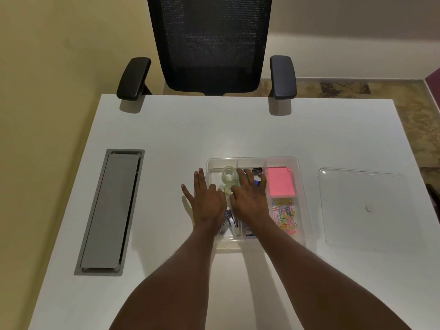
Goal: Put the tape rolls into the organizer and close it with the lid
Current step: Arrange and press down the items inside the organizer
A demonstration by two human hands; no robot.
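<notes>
Hands (pixel 228 201) hide organizer (pixel 300 186) left compartments; lid (pixel 362 206) apart.

I had one view only, the head-worn wide-angle camera, which looked forward and steeply down from above the near edge of the white desk (pixel 166 129). It sat close over both forearms, with the clear organizer (pixel 301 186) near centre frame. Its far field took in the black mesh chair (pixel 212 44), the wall and the floor at right.
</notes>
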